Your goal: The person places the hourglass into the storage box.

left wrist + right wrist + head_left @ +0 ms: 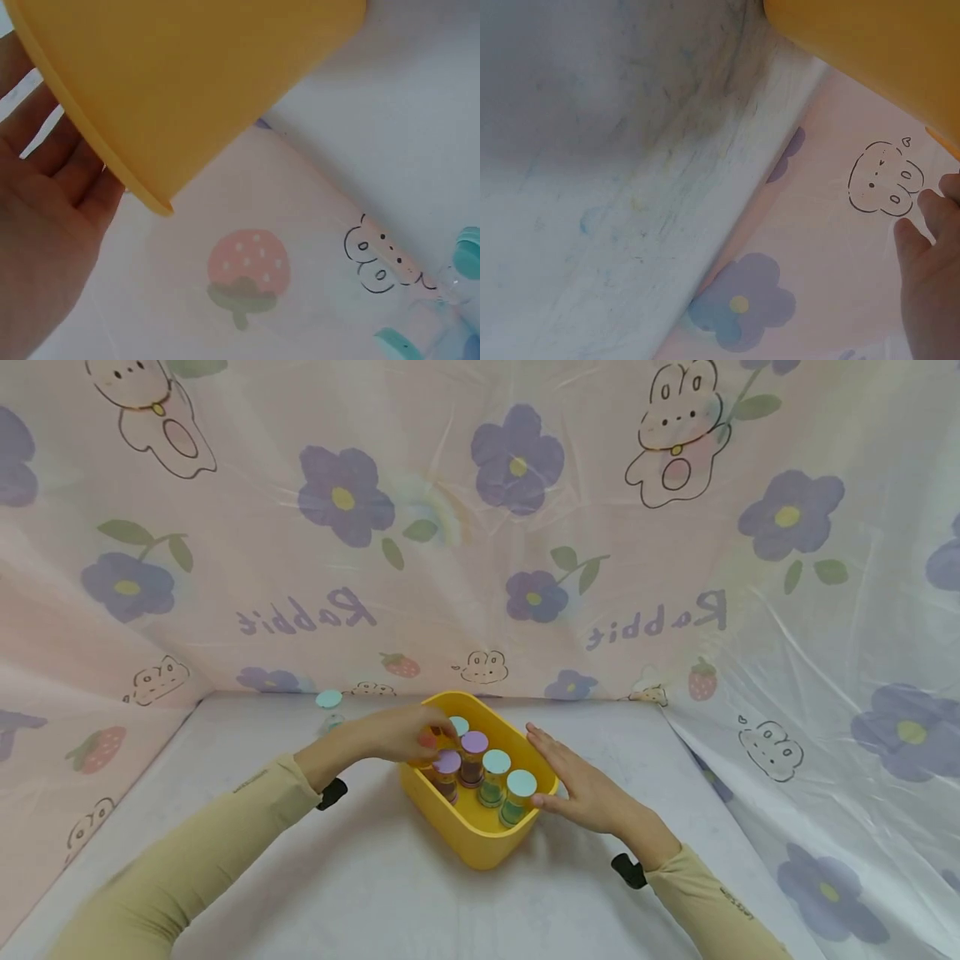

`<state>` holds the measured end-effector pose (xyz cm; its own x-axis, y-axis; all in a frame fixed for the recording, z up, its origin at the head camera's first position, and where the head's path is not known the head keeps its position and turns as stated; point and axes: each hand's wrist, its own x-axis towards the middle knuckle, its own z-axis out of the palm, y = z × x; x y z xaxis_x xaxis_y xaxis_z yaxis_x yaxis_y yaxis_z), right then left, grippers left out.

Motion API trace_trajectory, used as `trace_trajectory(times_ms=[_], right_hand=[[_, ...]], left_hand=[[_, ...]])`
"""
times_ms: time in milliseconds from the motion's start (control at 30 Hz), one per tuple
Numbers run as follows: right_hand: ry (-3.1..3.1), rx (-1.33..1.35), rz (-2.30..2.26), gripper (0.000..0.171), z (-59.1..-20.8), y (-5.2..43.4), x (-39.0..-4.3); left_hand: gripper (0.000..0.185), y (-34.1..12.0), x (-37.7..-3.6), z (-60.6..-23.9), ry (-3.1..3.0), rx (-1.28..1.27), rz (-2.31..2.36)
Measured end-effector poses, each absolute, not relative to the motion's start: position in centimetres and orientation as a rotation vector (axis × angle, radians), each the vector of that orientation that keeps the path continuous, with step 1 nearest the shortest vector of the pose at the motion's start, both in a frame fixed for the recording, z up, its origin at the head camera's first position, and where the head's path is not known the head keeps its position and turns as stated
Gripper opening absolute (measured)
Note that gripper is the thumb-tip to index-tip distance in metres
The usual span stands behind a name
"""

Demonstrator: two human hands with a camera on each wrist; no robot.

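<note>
A teal-capped bottle is standing alone out beyond the left hand, well apart from it, its clear body hard to make out against the sheet. The left hand is reaching over the near-left rim of the yellow bin, fingers curling down onto something at the rim; a spot of red is showing at the fingertips, but whether they are actually pinching a bottle I cannot tell. From the left wrist view the hand is looking loose and the bin's wall is filling most of the picture.

Between the two hands the bin is sitting on the pale table, a glossy rounded-corner tub. Inside it small clear bottles are standing upright and packed close: two purple-capped bottles just beside the left fingers, then teal-capped bottles running toward the right hand. Their contents are too small to read, and the bin wall is hiding their bases.

The right hand is lying flat and spread, fingers straight, pressing against the bin's right rim and holding nothing. In the right wrist view only its fingertips are peeking in, cut off at the edge.
</note>
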<state>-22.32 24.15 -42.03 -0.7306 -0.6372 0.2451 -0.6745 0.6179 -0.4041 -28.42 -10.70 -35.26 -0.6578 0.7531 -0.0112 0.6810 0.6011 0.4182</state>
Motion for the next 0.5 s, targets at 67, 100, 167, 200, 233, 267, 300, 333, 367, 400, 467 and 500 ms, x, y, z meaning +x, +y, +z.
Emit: trace_trajectory(times_ms=[67, 100, 167, 200, 233, 267, 300, 333, 367, 400, 467, 500], right_hand=[[-2.757, 1.118, 0.741, 0.090, -42.0, 24.2, -22.3], [-2.757, 1.117, 0.740, 0.090, -42.0, 24.2, -22.3], [-2.758, 1.115, 0.738, 0.090, -42.0, 24.2, -22.3], [-2.758, 1.114, 0.739, 0.090, -42.1, 24.2, -22.3], [-2.758, 1.113, 0.740, 0.090, -42.1, 24.2, -22.3], [-2.759, 1.112, 0.742, 0.090, -42.1, 24.1, -22.3], [-2.760, 1.111, 0.741, 0.090, -42.1, 24.2, -22.3], [-2.761, 1.111, 0.743, 0.090, -42.2, 24.2, -22.3], [-2.761, 1.111, 0.747, 0.090, -42.2, 24.2, -22.3], [-2.760, 1.112, 0.750, 0.090, -42.2, 24.1, -22.3], [-2.758, 1.115, 0.755, 0.090, -42.1, 24.1, -22.3], [-2.757, 1.116, 0.756, 0.090, -42.1, 24.1, -22.3]], left_hand=[[0.033, -11.3, -28.3, -35.4, 2.680, 1.196, 0.625], [0.033, -11.6, -28.2, -35.4, 2.704, 1.191, 0.653], [0.033, -12.1, -28.0, -35.3, 2.744, 1.189, 0.726], [0.034, -12.4, -27.8, -35.3, 2.763, 1.179, 0.766], [0.035, -12.7, -27.7, -35.3, 2.786, 1.164, 0.805], [0.037, -13.1, -27.6, -35.4, 2.808, 1.162, 0.843], [0.038, -13.4, -27.6, -35.4, 2.835, 1.165, 0.878], [0.038, -13.8, -27.6, -35.6, 2.856, 1.175, 0.923], [0.039, -14.2, -27.6, -35.7, 2.877, 1.186, 0.967], [0.040, -14.6, -27.7, -35.8, 2.904, 1.199, 1.013], [0.040, -15.4, -27.8, -36.2, 2.947, 1.240, 1.109], [0.041, -15.7, -27.9, -36.4, 2.970, 1.256, 1.153]])
